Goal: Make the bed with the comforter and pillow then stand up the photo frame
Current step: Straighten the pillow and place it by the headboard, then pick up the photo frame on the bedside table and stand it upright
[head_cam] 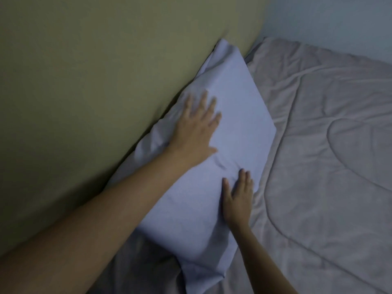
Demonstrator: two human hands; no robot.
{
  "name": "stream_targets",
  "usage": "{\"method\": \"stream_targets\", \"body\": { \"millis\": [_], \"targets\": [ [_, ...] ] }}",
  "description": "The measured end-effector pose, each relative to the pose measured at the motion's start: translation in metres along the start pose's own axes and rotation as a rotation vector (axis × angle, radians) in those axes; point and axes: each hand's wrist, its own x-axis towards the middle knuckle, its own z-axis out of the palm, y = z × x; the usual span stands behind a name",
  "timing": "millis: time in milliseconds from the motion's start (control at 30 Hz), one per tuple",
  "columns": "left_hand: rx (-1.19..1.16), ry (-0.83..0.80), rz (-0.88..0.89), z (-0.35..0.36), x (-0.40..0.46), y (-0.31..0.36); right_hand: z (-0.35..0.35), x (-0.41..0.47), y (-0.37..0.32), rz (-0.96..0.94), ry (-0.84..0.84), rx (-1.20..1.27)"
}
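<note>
A pale blue-white pillow [237,115] lies at the head of the bed, along the olive wall. My left hand [194,128] presses flat on its middle with the fingers spread. My right hand [237,198] rests flat on the pillow's near right edge, fingers straight and together. A greyish-pink quilted comforter [322,166] is spread over the bed to the right of the pillow, with light wrinkles. No photo frame is in view.
An olive-green wall [84,81] runs along the left, right behind the pillow. A pale blue-grey wall [339,24] closes the far corner. A darker grey sheet [148,264] shows under the pillow's near end.
</note>
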Motion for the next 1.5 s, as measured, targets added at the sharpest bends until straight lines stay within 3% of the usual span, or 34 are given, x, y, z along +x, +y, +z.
{"method": "stream_targets", "body": {
  "millis": [67,200,300,567,767,1167,1333,1500],
  "targets": [
    [0.081,-0.063,0.163,0.017,-0.020,0.009,0.011,-0.020,0.001,-0.004,-0.047,-0.023],
    [0.077,-0.112,0.188,0.033,-0.053,0.007,0.010,-0.044,0.008,0.028,-0.052,-0.007],
    [0.099,-0.124,0.175,0.028,-0.070,0.007,0.000,-0.059,0.019,-0.024,-0.125,-0.063],
    [0.087,-0.267,0.093,0.007,-0.138,0.018,-0.048,-0.092,0.051,-0.182,-0.518,-0.355],
    [0.129,-0.356,0.003,-0.009,-0.187,0.032,-0.068,-0.097,0.045,-0.272,-0.620,-0.463],
    [-0.024,-0.475,-0.330,-0.003,-0.331,0.071,-0.072,-0.140,0.008,-0.661,-0.647,-0.642],
    [-0.121,-0.654,-0.591,0.015,-0.446,0.088,-0.057,-0.194,-0.012,-0.743,-0.605,-0.731],
    [-0.254,-0.637,-0.857,0.014,-0.570,0.110,-0.036,-0.273,-0.022,-0.869,-0.687,-0.784]
  ]
}}
